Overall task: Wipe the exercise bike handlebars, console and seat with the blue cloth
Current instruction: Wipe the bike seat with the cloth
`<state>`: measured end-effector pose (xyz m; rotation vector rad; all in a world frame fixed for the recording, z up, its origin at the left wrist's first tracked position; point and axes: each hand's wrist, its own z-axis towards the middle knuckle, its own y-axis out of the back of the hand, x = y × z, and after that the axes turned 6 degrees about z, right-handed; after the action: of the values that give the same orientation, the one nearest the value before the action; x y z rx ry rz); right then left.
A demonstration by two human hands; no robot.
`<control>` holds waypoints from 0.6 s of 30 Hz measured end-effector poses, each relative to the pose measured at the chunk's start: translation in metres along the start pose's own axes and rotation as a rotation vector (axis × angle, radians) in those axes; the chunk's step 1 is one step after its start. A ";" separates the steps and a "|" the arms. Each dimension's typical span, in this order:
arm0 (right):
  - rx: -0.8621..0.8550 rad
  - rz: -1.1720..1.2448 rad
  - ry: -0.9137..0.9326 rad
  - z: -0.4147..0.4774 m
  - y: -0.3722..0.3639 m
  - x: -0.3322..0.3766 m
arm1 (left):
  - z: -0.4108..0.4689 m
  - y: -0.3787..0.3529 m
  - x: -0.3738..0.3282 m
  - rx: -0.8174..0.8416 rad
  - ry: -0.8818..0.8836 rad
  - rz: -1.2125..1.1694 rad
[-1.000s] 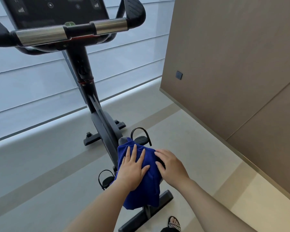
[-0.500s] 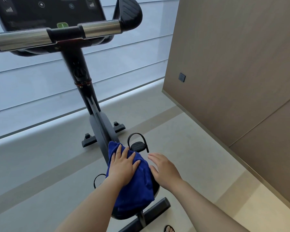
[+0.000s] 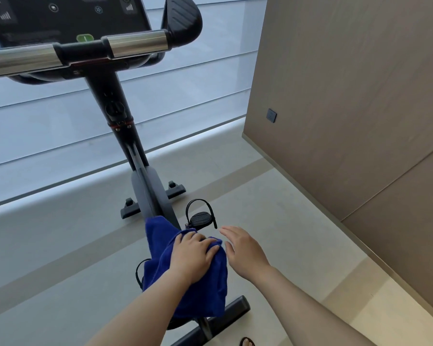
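Head: left hand (image 3: 193, 255) grips blue cloth (image 3: 160, 237) (draped).

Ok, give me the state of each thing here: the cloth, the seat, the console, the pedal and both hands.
left hand: fingers curled, grips the blue cloth.
right hand: open, beside the blue cloth, holds nothing.
blue cloth: bunched, draped over the seat.
seat: nearly all covered, a dark edge shows.
console: screen dark, pale icons visible.
pedal: level, no foot in its strap.
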<state>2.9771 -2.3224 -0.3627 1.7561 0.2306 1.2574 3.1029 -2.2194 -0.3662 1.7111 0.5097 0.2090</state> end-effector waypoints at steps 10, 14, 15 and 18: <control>0.017 -0.007 -0.022 -0.019 0.009 -0.014 | -0.011 -0.005 -0.013 0.005 -0.116 0.042; 0.022 0.019 -0.002 -0.024 0.004 -0.006 | -0.022 0.000 -0.007 0.002 -0.163 -0.014; 0.025 0.027 0.003 -0.025 0.004 -0.004 | -0.025 0.001 -0.005 -0.007 -0.177 -0.033; 0.024 0.047 0.021 -0.029 0.000 0.004 | -0.040 0.001 0.001 -0.051 -0.213 -0.079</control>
<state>2.9550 -2.3029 -0.3588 1.7787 0.2179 1.3125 3.0873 -2.1835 -0.3574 1.6380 0.4094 -0.0173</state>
